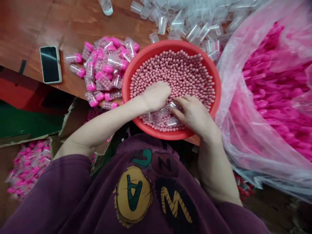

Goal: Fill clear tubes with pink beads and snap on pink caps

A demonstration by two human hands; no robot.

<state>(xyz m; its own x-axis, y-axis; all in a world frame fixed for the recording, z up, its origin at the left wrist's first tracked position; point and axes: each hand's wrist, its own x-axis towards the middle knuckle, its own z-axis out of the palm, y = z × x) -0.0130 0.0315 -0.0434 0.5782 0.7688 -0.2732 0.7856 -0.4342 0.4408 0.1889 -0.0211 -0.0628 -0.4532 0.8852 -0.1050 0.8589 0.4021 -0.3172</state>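
A red basin [126, 79] full of small pink bead-like pieces [170, 70] stands at the table's front edge. My left hand [158, 94] is closed over the middle of the pieces, its fingertips turned down and whatever they hold hidden. Beside it, my right hand [191, 112] pinches a clear plastic tube [173, 105] between thumb and fingers. More clear tubes [159, 116] lie on the pieces below my hands, in the near part of the basin.
Left of the basin is a pile of filled tubes with pink caps [104, 66], then a phone [51, 64]. Empty clear tubes [185, 22] are heaped behind. At right, a plastic bag [234, 107] holds bright pink parts [273, 94]. A carton [52, 146] sits lower left.
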